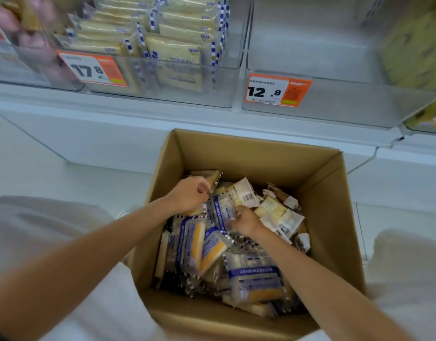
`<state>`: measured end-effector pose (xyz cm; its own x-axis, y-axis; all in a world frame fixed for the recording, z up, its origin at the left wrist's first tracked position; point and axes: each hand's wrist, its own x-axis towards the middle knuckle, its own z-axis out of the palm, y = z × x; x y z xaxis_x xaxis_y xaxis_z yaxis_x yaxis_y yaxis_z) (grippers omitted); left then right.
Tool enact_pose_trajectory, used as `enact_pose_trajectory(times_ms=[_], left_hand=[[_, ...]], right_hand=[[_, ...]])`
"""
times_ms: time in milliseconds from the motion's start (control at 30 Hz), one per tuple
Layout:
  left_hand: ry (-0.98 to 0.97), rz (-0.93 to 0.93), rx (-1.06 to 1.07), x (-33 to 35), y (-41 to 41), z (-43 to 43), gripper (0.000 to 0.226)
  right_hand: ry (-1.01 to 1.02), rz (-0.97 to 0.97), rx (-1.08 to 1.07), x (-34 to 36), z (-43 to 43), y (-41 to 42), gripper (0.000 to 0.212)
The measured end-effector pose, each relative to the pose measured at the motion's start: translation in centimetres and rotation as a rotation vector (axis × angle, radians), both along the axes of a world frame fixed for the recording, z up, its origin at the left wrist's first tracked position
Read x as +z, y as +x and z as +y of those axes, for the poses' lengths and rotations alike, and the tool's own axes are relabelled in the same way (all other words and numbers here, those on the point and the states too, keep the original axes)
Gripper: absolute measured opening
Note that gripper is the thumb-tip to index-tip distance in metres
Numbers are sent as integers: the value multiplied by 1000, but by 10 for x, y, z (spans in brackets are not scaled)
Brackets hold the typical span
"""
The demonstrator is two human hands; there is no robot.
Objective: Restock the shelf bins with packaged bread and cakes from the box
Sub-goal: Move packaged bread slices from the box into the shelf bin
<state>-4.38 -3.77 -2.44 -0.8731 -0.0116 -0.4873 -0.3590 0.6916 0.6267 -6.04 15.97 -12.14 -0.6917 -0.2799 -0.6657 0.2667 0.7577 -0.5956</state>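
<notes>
Two hands in box (261, 153): your left hand (189, 193) pinches brown pkt (204, 175), right hand (246, 221) grips blue-label pkt (220, 211). Above: 17.8 tag (91, 68), 12.8 tag (276, 91).

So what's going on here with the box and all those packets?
A person is reaching into a cardboard box full of wrapped cakes and bread, set just below the shelf bins. Their left hand pinches the edge of a brown pack, and their right hand grips a blue-labelled pack. Neither pack has left the box yet. Above, the bin tagged 17.8 already holds stacked pale packs.
</notes>
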Motion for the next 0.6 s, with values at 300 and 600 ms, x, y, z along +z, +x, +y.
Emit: enact_pose_trajectory(times_ms=[300, 600], left_hand=[[153, 96, -130, 16, 8, 35, 79], [975, -388, 491, 34, 1, 41, 32]], right_hand=[[-582, -248, -379, 105, 12, -28, 25], [-558, -120, -478, 111, 58, -22, 44]])
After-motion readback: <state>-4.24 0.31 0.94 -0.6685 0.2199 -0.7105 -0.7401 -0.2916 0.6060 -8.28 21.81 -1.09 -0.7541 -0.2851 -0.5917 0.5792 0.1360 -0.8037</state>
